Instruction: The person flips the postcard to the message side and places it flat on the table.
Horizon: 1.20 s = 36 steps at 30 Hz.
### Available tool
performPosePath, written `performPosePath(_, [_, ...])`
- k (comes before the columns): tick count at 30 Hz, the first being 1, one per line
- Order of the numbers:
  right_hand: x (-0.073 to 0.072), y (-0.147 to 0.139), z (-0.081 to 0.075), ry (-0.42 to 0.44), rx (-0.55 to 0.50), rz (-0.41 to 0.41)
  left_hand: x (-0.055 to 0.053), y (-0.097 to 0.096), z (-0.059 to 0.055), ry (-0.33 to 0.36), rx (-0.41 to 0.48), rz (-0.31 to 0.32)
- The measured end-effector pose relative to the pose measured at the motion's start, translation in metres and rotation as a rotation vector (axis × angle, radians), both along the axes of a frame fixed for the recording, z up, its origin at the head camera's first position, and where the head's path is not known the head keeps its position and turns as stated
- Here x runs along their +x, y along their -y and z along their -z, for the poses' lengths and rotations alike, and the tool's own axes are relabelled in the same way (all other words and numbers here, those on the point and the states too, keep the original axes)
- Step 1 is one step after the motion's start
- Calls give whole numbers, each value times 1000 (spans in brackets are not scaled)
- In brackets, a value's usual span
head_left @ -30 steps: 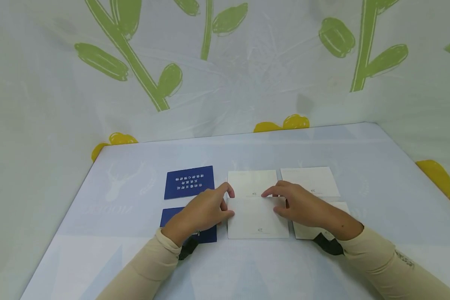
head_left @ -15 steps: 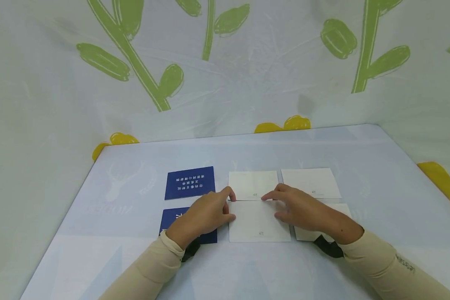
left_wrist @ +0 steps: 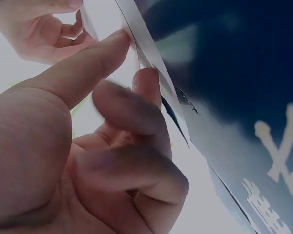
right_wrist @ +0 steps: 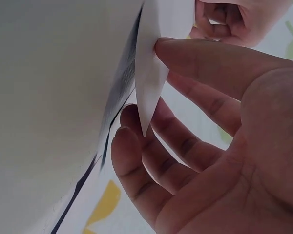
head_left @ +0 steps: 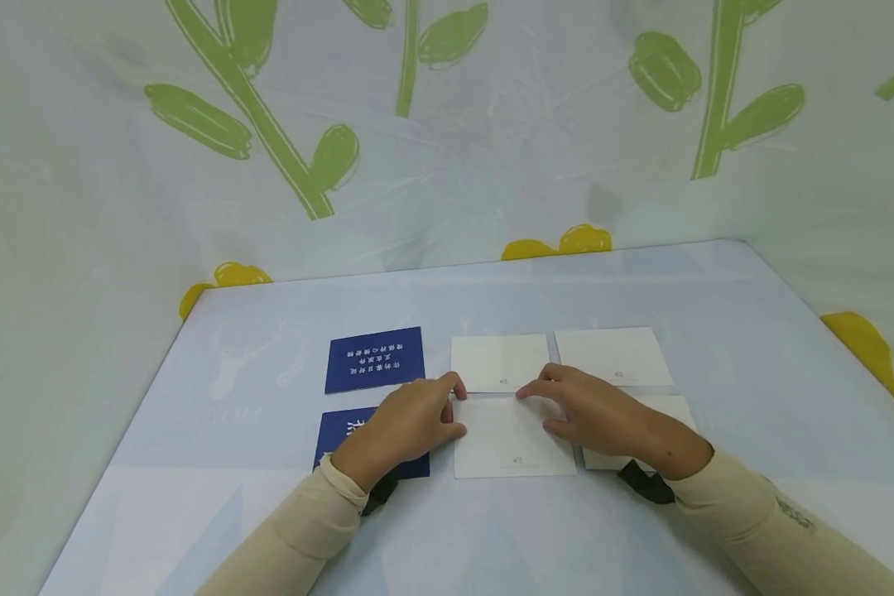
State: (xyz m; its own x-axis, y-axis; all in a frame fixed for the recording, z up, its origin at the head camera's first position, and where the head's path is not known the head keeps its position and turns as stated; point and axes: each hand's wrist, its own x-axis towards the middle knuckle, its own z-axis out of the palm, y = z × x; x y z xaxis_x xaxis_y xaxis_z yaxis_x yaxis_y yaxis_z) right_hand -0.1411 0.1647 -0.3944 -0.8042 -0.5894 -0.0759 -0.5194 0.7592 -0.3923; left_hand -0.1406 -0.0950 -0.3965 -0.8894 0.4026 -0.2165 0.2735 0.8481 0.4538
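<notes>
A white card with a small printed mark lies in the near row, in the middle of the head view. My left hand holds its left side, index fingertip by the far corner and thumb at the side edge. From the other side my right hand holds it likewise. In the right wrist view the thumb presses the white card, with fingers curled behind its edge. The left wrist view has the left thumb and index finger at the edge of the white card. Behind it lies another white card.
A blue card with white characters lies at the back left. Nearer, a second blue card is partly under the left hand. At right are a white card and another one partly covered by the right hand. All lie on a pale printed tabletop.
The near middle white card has slid slightly toward me between both hands, opening a thin gap to the card behind it. The hands have shifted along with it. The other cards stay in place.
</notes>
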Motion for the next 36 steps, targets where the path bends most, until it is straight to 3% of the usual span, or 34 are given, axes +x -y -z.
performPosePath(15, [-1, -1, 4, -86, 25, -31, -3, -1, -1, -31, -16, 16])
performPosePath(36, [1, 2, 8, -131, 31, -72, 0, 2, 1, -28, -29, 6])
